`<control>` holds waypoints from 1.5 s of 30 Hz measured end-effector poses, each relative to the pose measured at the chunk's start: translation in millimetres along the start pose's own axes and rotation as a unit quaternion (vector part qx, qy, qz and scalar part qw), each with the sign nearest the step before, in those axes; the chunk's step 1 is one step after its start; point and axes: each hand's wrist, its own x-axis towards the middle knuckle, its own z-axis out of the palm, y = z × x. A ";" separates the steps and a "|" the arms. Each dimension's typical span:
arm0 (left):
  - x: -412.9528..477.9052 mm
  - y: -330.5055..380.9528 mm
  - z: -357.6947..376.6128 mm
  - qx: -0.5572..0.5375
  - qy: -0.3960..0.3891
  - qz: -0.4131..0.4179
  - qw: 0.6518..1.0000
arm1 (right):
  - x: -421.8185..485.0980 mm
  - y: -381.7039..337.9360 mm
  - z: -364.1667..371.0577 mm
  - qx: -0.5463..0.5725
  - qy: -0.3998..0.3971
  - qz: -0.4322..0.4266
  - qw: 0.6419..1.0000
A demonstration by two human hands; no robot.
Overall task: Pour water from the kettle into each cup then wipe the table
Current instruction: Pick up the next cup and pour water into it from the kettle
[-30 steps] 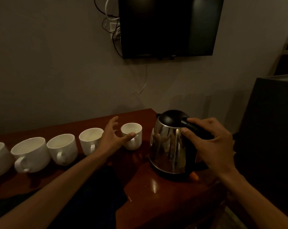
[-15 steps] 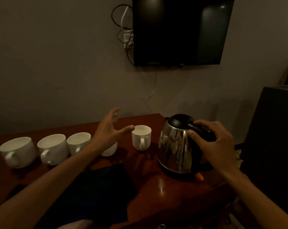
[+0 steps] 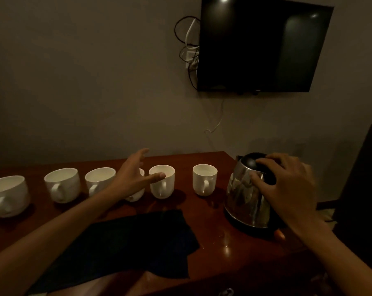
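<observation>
Our right hand [image 3: 287,184] wraps over the black handle at the top of the shiny steel electric kettle [image 3: 248,199], fingers curled on it and thumb pressed against the metal side; the kettle stands upright on its dark base at the right end of the reddish-brown wooden table [image 3: 213,263]. Our left hand [image 3: 136,178] is spread open and holds nothing, hanging above the row of cups with its thumb in front of the rim of one cup.

Nearest to us, a dark blue cloth [image 3: 127,242] lies flat on the table, and a few small drops glint on the wood just right of it. Beyond the cloth, six white ceramic cups [image 3: 204,179] stand in a line running left from the kettle, handles turned toward us; one is mostly hidden behind our left hand. On the grey wall behind, a black flat screen [image 3: 264,45] hangs with tangled cables [image 3: 189,50] at its left edge.
</observation>
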 end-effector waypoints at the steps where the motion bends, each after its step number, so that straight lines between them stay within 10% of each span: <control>1: -1.4 -4.0 -3.4 0.005 0.000 -0.002 1.000 | 1.1 -2.1 1.2 -0.006 -0.001 -0.001 1.000; 18: 39.3 -16.6 30.8 0.182 -0.125 0.017 0.975 | 8.0 -13.7 1.2 -0.045 -0.014 0.006 0.999; 45: 63.9 -25.5 47.3 0.122 -0.132 -0.032 0.983 | 3.2 -11.1 3.9 -0.052 0.005 -0.002 0.999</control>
